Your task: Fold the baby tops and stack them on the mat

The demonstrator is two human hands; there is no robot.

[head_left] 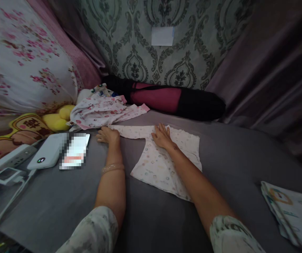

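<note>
**One small printed shirt (153, 163) laid out on a grey sheet (232, 158)**

The sheet covers a flat surface below a damask-patterned wall (166, 66); floral cloth (34, 52) hangs at left, a mauve curtain (267, 70) at right, and a black-and-maroon bundle (156, 98) lies along the wall's foot. The shirt lies centrally before the person. Its visible sleeve points left, long axis running crosswise; the body extends toward the person, the hem slanting nearer at its right end. The right hand (162, 137) rests flat upon it, fingers spread, grasping nothing. The left hand (108, 135) is at the cuff; whether it grips cannot be told.
</note>
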